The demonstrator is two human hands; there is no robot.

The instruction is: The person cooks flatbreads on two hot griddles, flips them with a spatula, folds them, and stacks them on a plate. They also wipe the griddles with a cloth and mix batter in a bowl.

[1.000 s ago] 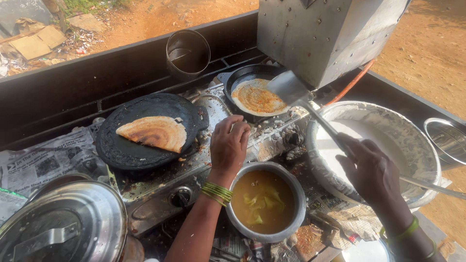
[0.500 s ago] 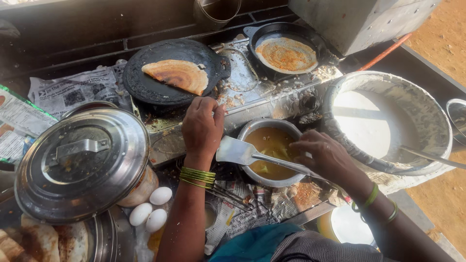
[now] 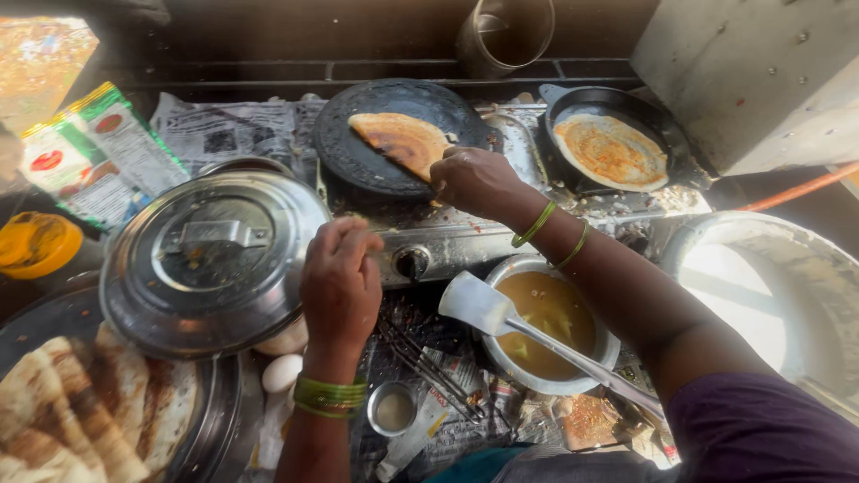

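Folded dosa (image 3: 400, 141) lies on the round black griddle (image 3: 358, 161) at the back of the stove surface (image 3: 447, 241); its long axis runs from upper left to lower right, the tapered end pointing lower right toward the right hand (image 3: 476, 182). Right hand: arm crosses in from the lower right, fingers curled down over the near end of the dosa, touching it — whether it truly grips cannot be told. Left hand (image 3: 340, 282): forearm rises straight from the bottom edge, fingers bent and loosely closed at the stove's front edge beside the knob (image 3: 411, 262), holding nothing visible. The flat metal spatula (image 3: 483, 309) rests unheld across the rim of the steel bowl of yellow curry (image 3: 546, 326). A second, open dosa sits in the black pan (image 3: 611, 150) to the right. Versus half a second ago — right hand has left the spatula and gone to the griddle; left hand has drawn back off the stove top.
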